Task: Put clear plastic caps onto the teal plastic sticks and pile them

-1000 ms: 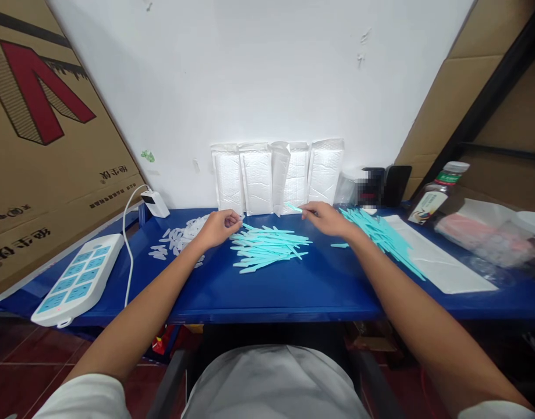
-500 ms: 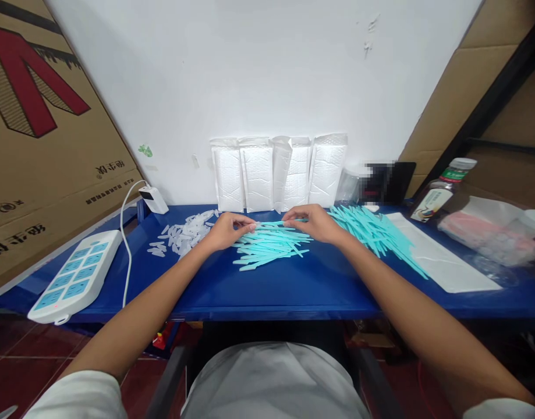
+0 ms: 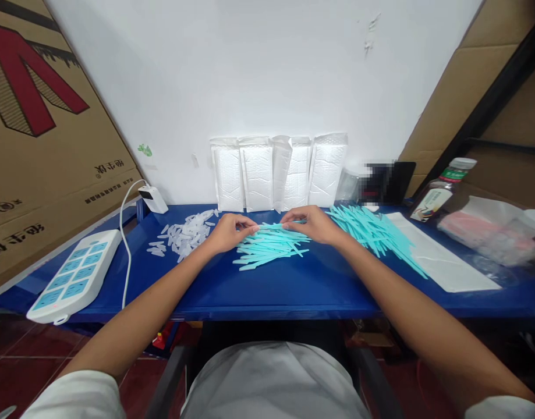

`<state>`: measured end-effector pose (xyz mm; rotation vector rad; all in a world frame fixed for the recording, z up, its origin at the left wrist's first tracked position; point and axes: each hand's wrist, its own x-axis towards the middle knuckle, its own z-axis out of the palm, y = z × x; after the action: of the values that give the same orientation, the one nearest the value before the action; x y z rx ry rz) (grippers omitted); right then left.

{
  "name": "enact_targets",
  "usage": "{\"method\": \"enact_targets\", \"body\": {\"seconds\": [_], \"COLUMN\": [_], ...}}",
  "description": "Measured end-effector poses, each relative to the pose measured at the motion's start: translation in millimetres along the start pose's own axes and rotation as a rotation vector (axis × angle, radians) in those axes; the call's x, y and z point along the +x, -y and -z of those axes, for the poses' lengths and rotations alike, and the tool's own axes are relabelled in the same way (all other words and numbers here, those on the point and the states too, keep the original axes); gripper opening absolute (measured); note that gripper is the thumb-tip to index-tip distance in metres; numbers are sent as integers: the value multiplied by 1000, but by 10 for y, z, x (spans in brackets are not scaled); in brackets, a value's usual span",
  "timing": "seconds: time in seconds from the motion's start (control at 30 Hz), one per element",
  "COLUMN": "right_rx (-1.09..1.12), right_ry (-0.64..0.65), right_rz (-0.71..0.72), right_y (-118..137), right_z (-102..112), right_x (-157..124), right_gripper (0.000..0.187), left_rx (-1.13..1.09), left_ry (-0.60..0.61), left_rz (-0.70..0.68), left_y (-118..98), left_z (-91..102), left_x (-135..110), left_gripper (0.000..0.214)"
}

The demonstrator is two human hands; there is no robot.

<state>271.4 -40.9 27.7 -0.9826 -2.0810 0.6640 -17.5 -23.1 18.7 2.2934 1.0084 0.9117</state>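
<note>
My left hand [image 3: 230, 231] and my right hand [image 3: 313, 224] meet over the blue table [image 3: 276, 285], both pinched on the ends of one teal plastic stick [image 3: 270, 226]. Just below them lies a pile of teal sticks [image 3: 270, 247] with clear tips. A second, longer heap of teal sticks [image 3: 374, 233] stretches to the right of my right hand. A scatter of small clear plastic caps [image 3: 184, 234] lies left of my left hand.
White padded envelopes [image 3: 279, 173] lean on the wall behind. A white power strip [image 3: 73, 276] with its cord sits at the left edge, a flat white bag [image 3: 437, 259] and a bottle [image 3: 439, 191] at the right. Cardboard boxes [image 3: 40, 134] flank both sides.
My right hand carried a teal stick from the back right toward the middle. My left hand moved in to meet it, and both now grip the same stick.
</note>
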Motion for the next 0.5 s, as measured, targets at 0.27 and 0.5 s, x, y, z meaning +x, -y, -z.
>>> {"method": "enact_targets", "body": {"seconds": [0.27, 0.5], "right_rx": [59, -244], "right_ry": [-45, -53], "right_rz": [12, -16], "right_y": [2, -143], "right_z": [-126, 104], "right_x": [13, 40], "right_gripper": [26, 34], "left_rx": [-15, 464], "left_ry": [-40, -101], "left_rz": [1, -95], "left_y": [-25, 116], "left_z": [-88, 256], "left_x": [-9, 36], "left_gripper": [34, 37]}}
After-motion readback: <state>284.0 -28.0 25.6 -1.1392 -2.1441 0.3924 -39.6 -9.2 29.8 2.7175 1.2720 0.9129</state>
